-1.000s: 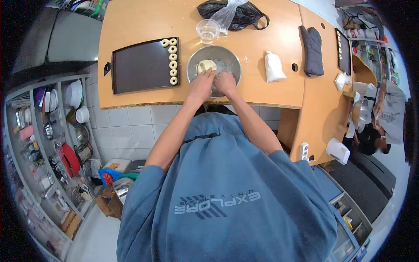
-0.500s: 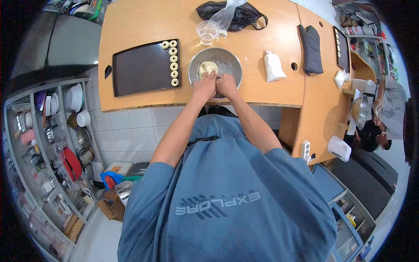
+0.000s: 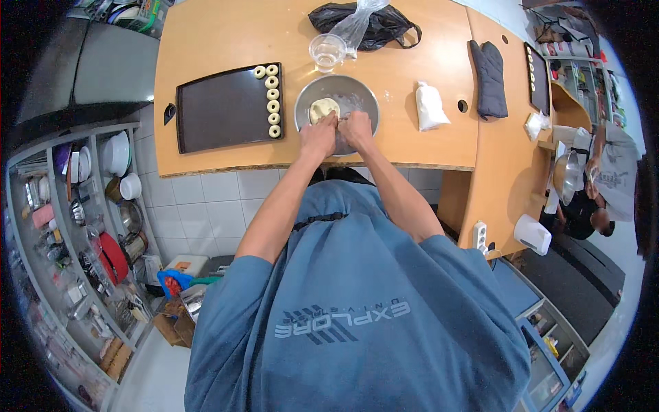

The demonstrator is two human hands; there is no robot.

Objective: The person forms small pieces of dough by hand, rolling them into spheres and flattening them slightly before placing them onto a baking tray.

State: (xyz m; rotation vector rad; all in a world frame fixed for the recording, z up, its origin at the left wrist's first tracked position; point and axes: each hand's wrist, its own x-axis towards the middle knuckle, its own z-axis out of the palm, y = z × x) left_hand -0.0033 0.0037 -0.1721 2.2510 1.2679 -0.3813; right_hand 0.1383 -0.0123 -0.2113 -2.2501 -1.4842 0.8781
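A pale, rounded lump of dough [image 3: 322, 110] lies in the left part of a steel mixing bowl [image 3: 375, 103] near the table's front edge. My left hand [image 3: 319, 139] reaches over the bowl's near rim, its fingers closed against the near side of the dough. Close beside it, my right hand [image 3: 357, 130] is curled inside the bowl, and what its fingers pinch, if anything, is hidden. Left of the bowl, a dark baking tray [image 3: 220, 113] carries several small dough rings [image 3: 273, 94] along its right side.
Beyond the bowl stand a clear plastic cup [image 3: 327, 52] and a black plastic bag [image 3: 374, 26]. To the right lie a bag of white powder [image 3: 430, 107] and a dark oven mitt [image 3: 489, 82]. Another person [image 3: 607, 178] is at the far right with a steel bowl [image 3: 566, 177].
The bowl and dough have shifted slightly left. My hands have drawn a little apart, with more of the dough's top showing. The person at the right has moved slightly.
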